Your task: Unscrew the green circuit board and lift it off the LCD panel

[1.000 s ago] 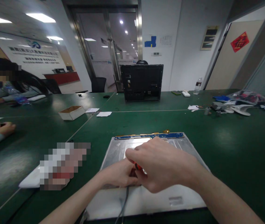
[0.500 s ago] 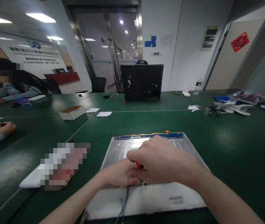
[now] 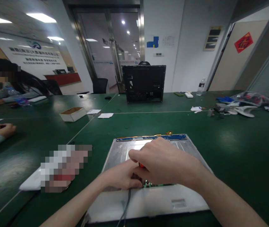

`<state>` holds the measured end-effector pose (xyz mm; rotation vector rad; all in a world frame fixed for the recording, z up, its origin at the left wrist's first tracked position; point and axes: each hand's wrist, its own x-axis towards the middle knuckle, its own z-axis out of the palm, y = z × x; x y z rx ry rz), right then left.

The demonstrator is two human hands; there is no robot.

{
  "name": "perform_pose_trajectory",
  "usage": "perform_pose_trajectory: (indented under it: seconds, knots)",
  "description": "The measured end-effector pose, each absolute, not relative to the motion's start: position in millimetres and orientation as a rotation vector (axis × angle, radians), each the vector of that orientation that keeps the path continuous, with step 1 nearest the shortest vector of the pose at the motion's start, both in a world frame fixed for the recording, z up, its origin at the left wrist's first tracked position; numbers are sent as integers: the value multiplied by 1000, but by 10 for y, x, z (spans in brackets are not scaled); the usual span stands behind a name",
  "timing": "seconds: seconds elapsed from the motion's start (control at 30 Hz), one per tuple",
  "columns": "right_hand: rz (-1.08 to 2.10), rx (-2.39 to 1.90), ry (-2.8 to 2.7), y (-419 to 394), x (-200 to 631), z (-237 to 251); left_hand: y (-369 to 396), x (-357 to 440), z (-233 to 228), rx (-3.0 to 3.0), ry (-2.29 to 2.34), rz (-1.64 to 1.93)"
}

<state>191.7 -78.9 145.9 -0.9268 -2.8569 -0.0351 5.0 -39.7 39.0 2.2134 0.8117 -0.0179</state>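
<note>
1. The flat silvery metal-backed display panel [image 3: 148,176] lies face down on the green table [image 3: 231,148], near its front edge; a green circuit board [image 3: 159,185] peeks out mid-panel, so work there looks under way, not finished.
2. The right hand [image 3: 165,165] grips a red-handled tool [image 3: 141,165]; the left hand [image 3: 121,176] curls beside it, grip hidden.
3. A grey cable [image 3: 126,206] trails toward the front edge.
4. Bare table lies right and beyond; a white pixelated object [image 3: 54,171] sits left.
</note>
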Motion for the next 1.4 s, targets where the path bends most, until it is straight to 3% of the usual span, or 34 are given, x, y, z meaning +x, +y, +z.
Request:
perform_pose_trajectory:
  seconds: [1.4]
  knots:
    - [-19,-933,-2860,-778,1905,1484,-362,37,364,2136,806,-5]
